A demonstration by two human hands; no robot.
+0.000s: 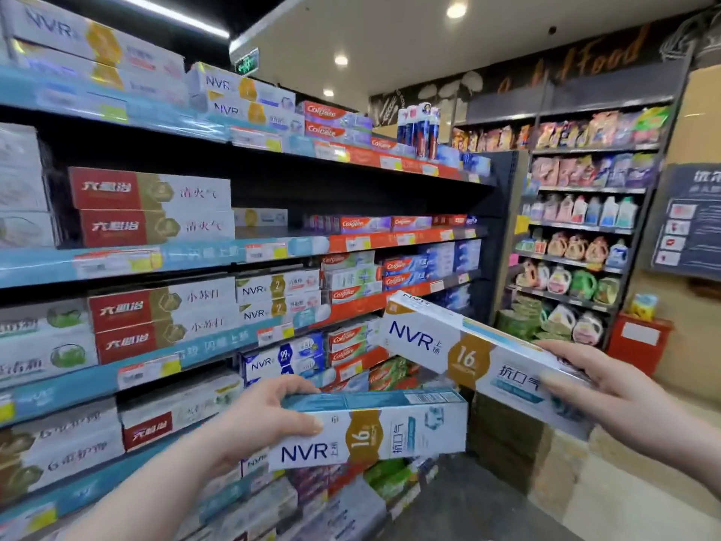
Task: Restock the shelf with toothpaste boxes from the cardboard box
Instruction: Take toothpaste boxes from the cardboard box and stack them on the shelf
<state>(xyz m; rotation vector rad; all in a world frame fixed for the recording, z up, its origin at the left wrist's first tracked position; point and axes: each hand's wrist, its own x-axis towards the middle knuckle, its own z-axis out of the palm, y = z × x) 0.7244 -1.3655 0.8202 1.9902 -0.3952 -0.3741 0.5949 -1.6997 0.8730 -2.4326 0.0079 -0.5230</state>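
My left hand (257, 419) grips the left end of a white NVR toothpaste box (390, 431) with a gold "16" badge, held level in front of the lower shelves. My right hand (608, 400) holds the right end of a second, matching NVR box (441, 345), tilted with its left end raised toward the shelving. The toothpaste shelving (273, 251) fills the left side, stocked with NVR, Colgate and red-and-gold boxes. A dark gap (331, 197) shows on the second shelf from the top, above a single low row of boxes. No cardboard box is clearly visible.
The aisle floor (507, 501) runs ahead on the right. A dark stacked crate or stand (503, 443) sits behind the held boxes. Shelves of detergent bottles and snack bags (577, 247) stand at the far right, with a red bin (640, 337) beside them.
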